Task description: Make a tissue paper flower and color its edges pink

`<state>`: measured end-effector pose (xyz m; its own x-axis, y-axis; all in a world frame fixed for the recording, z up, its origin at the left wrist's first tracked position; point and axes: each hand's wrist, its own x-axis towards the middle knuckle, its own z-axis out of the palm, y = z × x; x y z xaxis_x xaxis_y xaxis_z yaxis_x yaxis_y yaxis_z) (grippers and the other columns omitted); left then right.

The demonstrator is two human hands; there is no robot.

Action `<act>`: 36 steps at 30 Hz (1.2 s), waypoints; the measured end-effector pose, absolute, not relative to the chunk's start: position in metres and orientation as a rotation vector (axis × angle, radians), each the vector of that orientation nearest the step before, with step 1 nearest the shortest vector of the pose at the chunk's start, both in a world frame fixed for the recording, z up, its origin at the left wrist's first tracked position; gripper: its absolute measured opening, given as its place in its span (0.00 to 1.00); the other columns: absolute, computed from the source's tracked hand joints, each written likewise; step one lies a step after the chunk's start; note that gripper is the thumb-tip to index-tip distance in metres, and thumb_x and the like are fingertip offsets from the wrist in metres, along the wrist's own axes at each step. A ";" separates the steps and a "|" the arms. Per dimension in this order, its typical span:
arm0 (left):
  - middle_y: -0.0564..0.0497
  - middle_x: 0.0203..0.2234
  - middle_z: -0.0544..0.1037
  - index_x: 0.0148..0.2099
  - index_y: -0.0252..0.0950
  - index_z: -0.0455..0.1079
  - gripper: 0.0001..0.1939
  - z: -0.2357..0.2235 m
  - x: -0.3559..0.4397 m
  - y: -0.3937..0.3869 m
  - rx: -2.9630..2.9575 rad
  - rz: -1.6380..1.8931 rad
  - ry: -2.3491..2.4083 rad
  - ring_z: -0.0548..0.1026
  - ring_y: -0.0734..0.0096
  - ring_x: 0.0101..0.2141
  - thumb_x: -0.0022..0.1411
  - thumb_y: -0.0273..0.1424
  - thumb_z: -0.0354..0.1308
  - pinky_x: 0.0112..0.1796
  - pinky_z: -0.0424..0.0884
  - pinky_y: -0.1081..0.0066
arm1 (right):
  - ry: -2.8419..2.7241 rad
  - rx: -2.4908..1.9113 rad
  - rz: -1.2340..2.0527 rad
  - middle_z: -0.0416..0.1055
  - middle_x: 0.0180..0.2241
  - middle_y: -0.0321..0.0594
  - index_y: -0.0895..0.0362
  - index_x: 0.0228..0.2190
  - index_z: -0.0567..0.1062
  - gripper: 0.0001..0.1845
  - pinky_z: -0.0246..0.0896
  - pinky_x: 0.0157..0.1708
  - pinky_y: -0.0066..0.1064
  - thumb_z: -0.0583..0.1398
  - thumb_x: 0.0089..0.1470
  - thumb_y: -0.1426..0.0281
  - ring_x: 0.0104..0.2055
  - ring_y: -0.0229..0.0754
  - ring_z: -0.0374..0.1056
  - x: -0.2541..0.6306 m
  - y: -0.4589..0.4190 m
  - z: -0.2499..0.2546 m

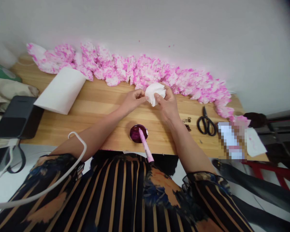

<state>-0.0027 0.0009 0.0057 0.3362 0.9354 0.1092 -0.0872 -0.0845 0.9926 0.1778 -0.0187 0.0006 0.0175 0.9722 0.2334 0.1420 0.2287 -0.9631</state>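
Partly hidden paper [157,87]: white, thin; left hand [135,97] and right hand [168,103] are pinching it, covering edges.
Phone [232,140]: pixelation is masking it.
Tissue heap [145,68]: pink-white ruffles are bunching.

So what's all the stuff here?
Table: one, brown, middle
Ruffled bunches: many, pinkish-white, back
Paper roll: one, white, left
Device: one, black, left
Cables: some, white, left
Cloth: one, beige, left
Unclear thing: one, green, left
Dish: one, purple inside, front
Pen: one, pink, at dish
Scissors: one, black, right
Wiry bits: several, dark, by scissors
Blurred item: one, whitish, right
Sheet: one, white, right
Frame: one, red, right
Someone's legs: two, black-clad, right
Held paper: one, white, centre
Shirt: one, dark, bottom
Left hand: one, bare, centre
Right hand: one, bare, centre
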 end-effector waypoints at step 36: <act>0.56 0.21 0.66 0.27 0.37 0.60 0.14 0.006 0.002 -0.009 1.815 1.082 1.211 0.62 0.75 0.24 0.62 0.36 0.58 0.28 0.54 0.70 | -1.503 -1.235 0.553 0.70 0.60 0.42 0.47 0.60 0.67 0.32 0.63 0.63 0.58 0.63 0.58 0.51 0.61 0.54 0.67 0.172 -0.021 -0.010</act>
